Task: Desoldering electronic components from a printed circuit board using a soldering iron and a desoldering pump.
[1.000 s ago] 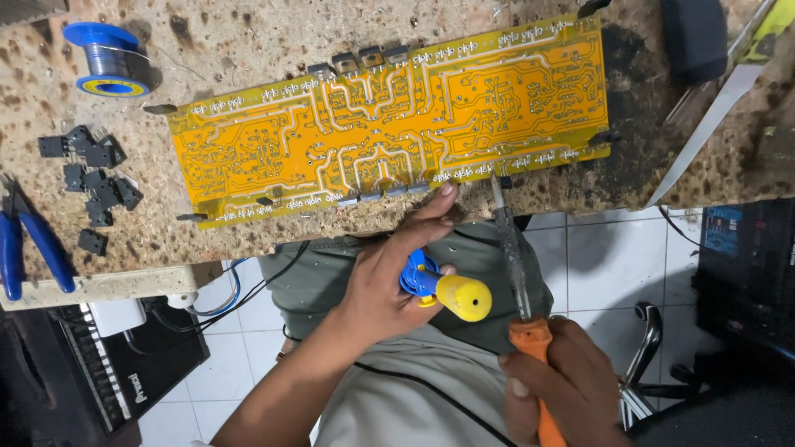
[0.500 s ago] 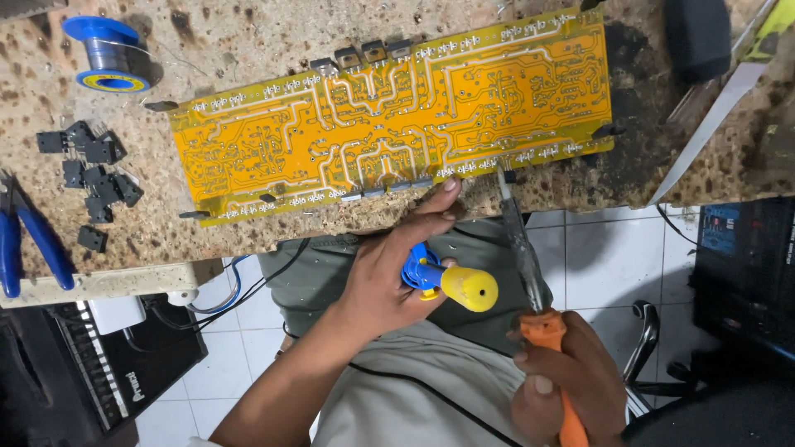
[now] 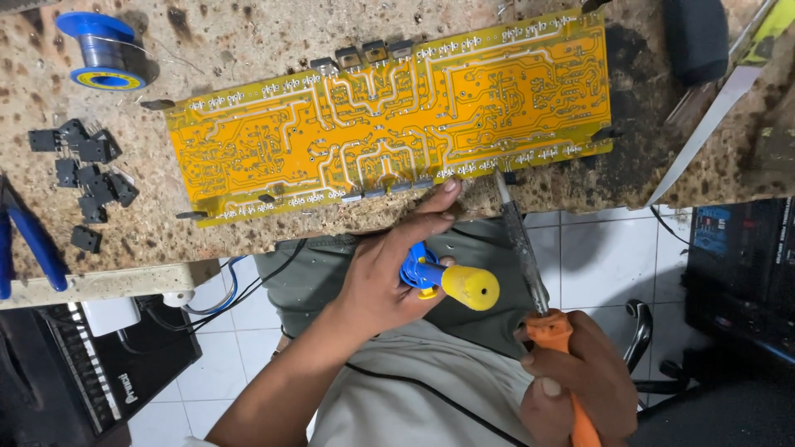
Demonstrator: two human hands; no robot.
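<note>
A long yellow circuit board (image 3: pixel 389 116) lies solder side up on a worn speckled bench (image 3: pixel 248 223). My left hand (image 3: pixel 389 273) grips a blue and yellow desoldering pump (image 3: pixel 451 280) just below the board's near edge, its thumb tip touching that edge. My right hand (image 3: pixel 580 381) holds an orange-handled soldering iron (image 3: pixel 530 265), whose tip rests at the board's near edge, right of the thumb.
A blue spool of solder wire (image 3: pixel 103 51) sits at the far left. Several black components (image 3: pixel 87 178) lie left of the board. Blue-handled pliers (image 3: pixel 29 240) lie at the left edge. A black object (image 3: pixel 700 37) and a white strip (image 3: pixel 712 116) lie right. Below are cables and tiled floor.
My right hand with the soldering iron has slid slightly right and lower in view. My left hand keeps the pump at the board's edge.
</note>
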